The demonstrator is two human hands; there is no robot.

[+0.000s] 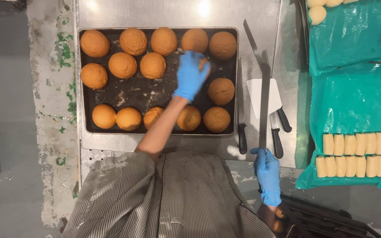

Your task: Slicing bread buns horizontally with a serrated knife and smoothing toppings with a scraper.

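Note:
A dark perforated baking tray [133, 94] on the steel table holds several round golden-brown buns [122, 65]. My left hand [191, 75], in a blue glove, reaches over the tray and closes on one bun [203, 64] in the middle row. My right hand [267, 174], also blue-gloved, grips the handle of a long serrated bread knife [263, 105] that points away from me, to the right of the tray.
More black-handled knives [241, 128] and a white scraper [263, 94] lie on the steel table [164, 13] beside the tray. Teal plastic sheets [353, 88] at right carry rows of pale dough pieces [362, 150]. A grey floor lies left.

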